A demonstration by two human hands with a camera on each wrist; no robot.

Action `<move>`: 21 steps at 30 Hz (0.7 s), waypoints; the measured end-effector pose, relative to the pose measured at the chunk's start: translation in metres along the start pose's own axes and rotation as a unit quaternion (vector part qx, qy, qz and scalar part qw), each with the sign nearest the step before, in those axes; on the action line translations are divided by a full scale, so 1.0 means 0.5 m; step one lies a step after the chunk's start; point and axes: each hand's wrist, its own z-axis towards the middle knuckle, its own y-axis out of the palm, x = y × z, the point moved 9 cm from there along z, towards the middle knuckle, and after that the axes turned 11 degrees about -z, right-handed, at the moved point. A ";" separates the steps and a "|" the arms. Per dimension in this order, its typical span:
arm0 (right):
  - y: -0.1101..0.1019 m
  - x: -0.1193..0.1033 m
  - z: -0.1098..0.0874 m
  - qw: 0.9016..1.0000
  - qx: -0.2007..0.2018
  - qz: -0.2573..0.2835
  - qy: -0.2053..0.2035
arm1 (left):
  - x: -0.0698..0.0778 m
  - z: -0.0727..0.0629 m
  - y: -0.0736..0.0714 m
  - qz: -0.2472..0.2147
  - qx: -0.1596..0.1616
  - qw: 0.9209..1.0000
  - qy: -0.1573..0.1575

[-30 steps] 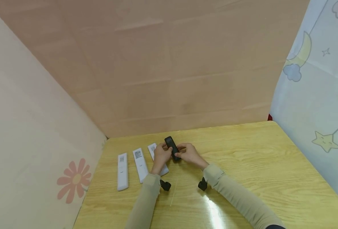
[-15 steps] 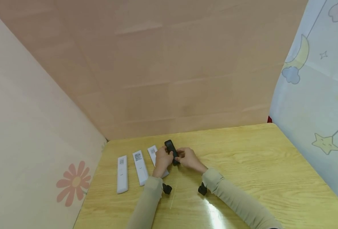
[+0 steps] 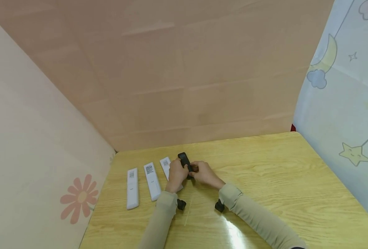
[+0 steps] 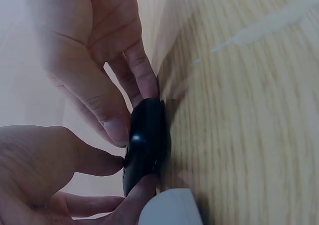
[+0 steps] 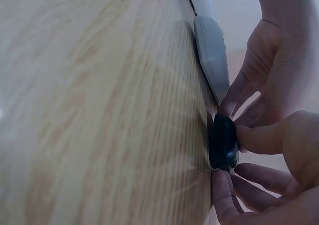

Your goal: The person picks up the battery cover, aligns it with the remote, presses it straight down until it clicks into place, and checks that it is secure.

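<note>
A black remote control (image 3: 184, 158) lies slanted between both hands, its labelled back upward. In the head view my left hand (image 3: 176, 173) grips its left side, thumb on top. On the other side my right hand (image 3: 204, 173) pinches the lower end. The left wrist view has the black remote (image 4: 144, 140) edge-on, close against the table. In the right wrist view the rounded end of the black remote (image 5: 224, 142) sits at the tabletop, fingers on both sides. A white remote control (image 3: 165, 164) beside it is partly hidden by my left hand.
Two more white remotes, the leftmost one (image 3: 132, 190) and the middle one (image 3: 153, 182), lie label-up on the wooden table (image 3: 265, 180). A tan backdrop (image 3: 184, 86) rises behind the table, with patterned sheets at both sides.
Over the last second both hands have moved the black remote slightly nearer and to the left, down to the table. The grip stays on it, and the white remotes lie as before.
</note>
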 end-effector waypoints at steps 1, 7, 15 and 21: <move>0.000 0.000 0.000 1.000 0.001 -0.002 0.000 | 0.000 0.000 -0.001 0.000 -0.003 1.000 -0.003; 0.000 -0.002 -0.002 1.000 -0.006 -0.008 -0.001 | -0.001 -0.002 -0.002 0.002 -0.017 1.000 -0.010; -0.033 0.004 -0.001 1.000 -0.004 -0.010 -0.014 | 0.005 0.002 -0.017 0.024 -0.050 0.998 -0.020; -0.112 0.014 0.003 0.998 0.025 -0.057 -0.034 | 0.018 0.015 -0.051 0.047 -0.039 0.998 0.035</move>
